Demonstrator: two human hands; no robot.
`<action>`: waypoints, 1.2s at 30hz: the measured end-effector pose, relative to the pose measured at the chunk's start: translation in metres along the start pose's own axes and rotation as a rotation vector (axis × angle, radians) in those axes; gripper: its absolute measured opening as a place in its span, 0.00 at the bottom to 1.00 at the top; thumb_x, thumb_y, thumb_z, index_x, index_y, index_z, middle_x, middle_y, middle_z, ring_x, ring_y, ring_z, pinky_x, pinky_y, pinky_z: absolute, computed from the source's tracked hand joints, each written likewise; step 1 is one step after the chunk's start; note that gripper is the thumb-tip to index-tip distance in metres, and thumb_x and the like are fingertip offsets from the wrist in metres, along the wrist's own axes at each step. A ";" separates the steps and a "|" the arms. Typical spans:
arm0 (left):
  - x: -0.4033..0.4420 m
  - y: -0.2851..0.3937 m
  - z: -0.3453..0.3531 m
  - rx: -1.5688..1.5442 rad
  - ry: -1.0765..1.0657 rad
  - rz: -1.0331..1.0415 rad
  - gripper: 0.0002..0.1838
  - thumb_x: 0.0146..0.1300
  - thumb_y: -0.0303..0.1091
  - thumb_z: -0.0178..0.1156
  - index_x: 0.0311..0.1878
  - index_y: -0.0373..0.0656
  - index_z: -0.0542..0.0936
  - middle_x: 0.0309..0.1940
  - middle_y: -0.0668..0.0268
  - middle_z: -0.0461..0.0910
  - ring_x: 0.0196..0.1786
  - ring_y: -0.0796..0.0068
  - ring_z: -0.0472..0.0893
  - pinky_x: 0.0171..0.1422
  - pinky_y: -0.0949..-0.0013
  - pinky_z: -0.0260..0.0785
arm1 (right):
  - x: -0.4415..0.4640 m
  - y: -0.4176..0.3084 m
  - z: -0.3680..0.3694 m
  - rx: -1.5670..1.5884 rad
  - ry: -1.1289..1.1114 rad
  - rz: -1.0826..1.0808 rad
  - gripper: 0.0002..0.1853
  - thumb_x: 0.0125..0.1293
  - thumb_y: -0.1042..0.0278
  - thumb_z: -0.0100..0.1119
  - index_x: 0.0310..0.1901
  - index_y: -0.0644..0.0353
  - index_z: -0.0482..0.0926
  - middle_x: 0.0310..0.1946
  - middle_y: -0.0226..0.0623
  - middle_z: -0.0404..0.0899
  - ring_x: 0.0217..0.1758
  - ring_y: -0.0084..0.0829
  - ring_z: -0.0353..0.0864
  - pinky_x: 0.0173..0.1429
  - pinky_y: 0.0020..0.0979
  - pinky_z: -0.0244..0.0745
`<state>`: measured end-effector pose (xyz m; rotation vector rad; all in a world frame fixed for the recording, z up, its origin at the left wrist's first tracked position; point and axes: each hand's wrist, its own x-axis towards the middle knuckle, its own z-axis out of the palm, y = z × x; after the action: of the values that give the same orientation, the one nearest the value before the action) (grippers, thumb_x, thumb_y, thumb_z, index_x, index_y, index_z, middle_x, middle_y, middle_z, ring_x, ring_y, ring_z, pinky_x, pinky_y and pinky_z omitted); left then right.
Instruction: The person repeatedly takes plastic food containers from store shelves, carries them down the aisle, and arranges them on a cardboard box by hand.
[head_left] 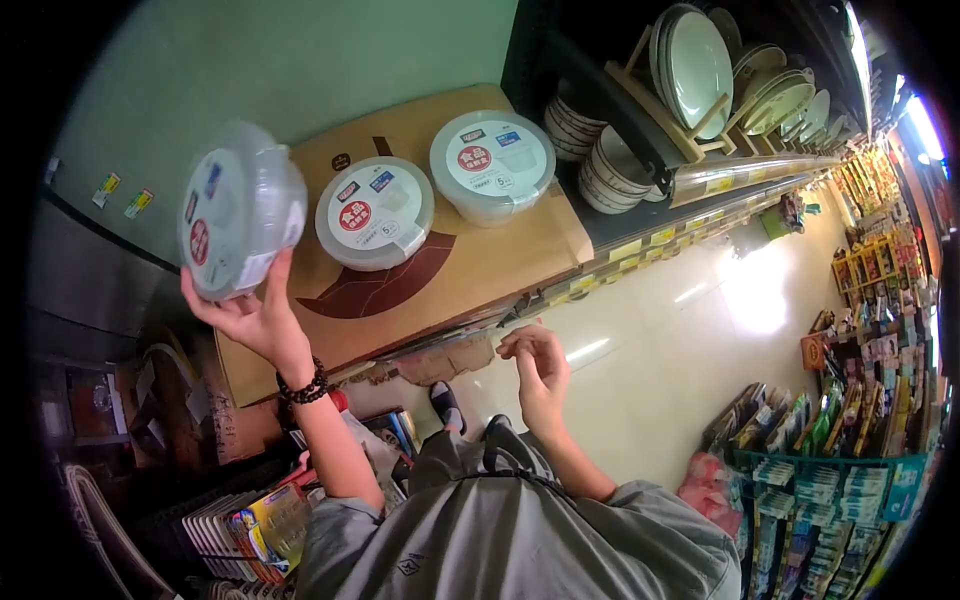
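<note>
My left hand (255,325) grips a round clear plastic food container (245,215) from below, tilted on its side over the left part of a cardboard box (480,255). Its lid carries a white label with a red circle. Two similar packs rest on the box: a middle container (375,212) and a right container (493,165), both with lids facing up. Nothing is held in my right hand (540,375), which hovers in front of the box with loosely bent fingers, thumb apart. A dark bead bracelet (305,385) circles my left wrist.
To the right of the box, a shelf holds stacked bowls (615,175) and plates (697,75) in wooden racks. Beyond the tiled aisle floor (660,350) stand racks of packaged goods (830,490). Packaged items (270,525) hang at lower left.
</note>
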<state>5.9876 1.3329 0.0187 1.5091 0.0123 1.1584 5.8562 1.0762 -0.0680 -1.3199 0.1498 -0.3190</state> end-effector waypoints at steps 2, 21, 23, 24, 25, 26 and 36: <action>0.000 0.004 0.000 -0.052 0.084 -0.035 0.51 0.53 0.19 0.76 0.75 0.45 0.53 0.73 0.50 0.59 0.71 0.56 0.66 0.76 0.53 0.65 | 0.002 0.000 0.000 0.022 -0.003 -0.003 0.10 0.72 0.83 0.45 0.52 0.68 0.73 0.43 0.39 0.79 0.46 0.28 0.80 0.54 0.31 0.76; -0.051 -0.047 -0.067 0.358 -0.114 -0.277 0.51 0.50 0.25 0.79 0.72 0.47 0.55 0.71 0.50 0.58 0.72 0.54 0.65 0.76 0.53 0.62 | 0.022 0.004 0.014 0.078 -0.051 -0.007 0.13 0.72 0.85 0.44 0.56 0.68 0.70 0.49 0.39 0.78 0.48 0.26 0.80 0.53 0.29 0.75; -0.050 -0.046 -0.069 0.394 -0.142 -0.264 0.50 0.50 0.26 0.80 0.71 0.46 0.56 0.70 0.49 0.60 0.72 0.55 0.65 0.76 0.53 0.61 | 0.024 0.007 0.016 0.082 -0.056 -0.011 0.13 0.72 0.85 0.44 0.55 0.68 0.71 0.48 0.39 0.78 0.47 0.26 0.80 0.53 0.29 0.75; -0.049 -0.043 -0.068 0.413 -0.156 -0.259 0.50 0.50 0.27 0.80 0.71 0.46 0.57 0.69 0.49 0.60 0.72 0.55 0.65 0.76 0.53 0.60 | 0.025 0.008 0.017 0.076 -0.054 -0.018 0.12 0.73 0.84 0.44 0.54 0.68 0.71 0.47 0.39 0.78 0.46 0.27 0.80 0.52 0.30 0.75; -0.048 -0.039 -0.067 0.447 -0.165 -0.268 0.50 0.50 0.27 0.80 0.71 0.46 0.57 0.69 0.49 0.61 0.71 0.55 0.65 0.76 0.54 0.60 | 0.026 0.008 0.017 0.070 -0.053 -0.024 0.11 0.73 0.83 0.45 0.53 0.68 0.72 0.46 0.39 0.79 0.46 0.28 0.80 0.52 0.31 0.75; -0.048 -0.034 -0.064 0.481 -0.174 -0.278 0.50 0.50 0.28 0.80 0.71 0.46 0.58 0.69 0.49 0.61 0.71 0.55 0.65 0.75 0.54 0.59 | 0.027 0.008 0.018 0.065 -0.052 -0.030 0.10 0.73 0.82 0.46 0.52 0.67 0.73 0.46 0.40 0.79 0.46 0.29 0.80 0.51 0.32 0.76; -0.043 -0.035 -0.066 0.428 -0.231 -0.296 0.50 0.50 0.31 0.80 0.72 0.43 0.57 0.67 0.51 0.62 0.70 0.56 0.65 0.75 0.55 0.57 | 0.036 0.015 0.034 0.090 -0.092 -0.021 0.10 0.74 0.82 0.45 0.53 0.67 0.72 0.46 0.40 0.78 0.46 0.29 0.79 0.51 0.31 0.75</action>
<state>5.9432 1.3684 -0.0462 1.9353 0.3339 0.7671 5.9021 1.0992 -0.0714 -1.2449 0.0435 -0.2797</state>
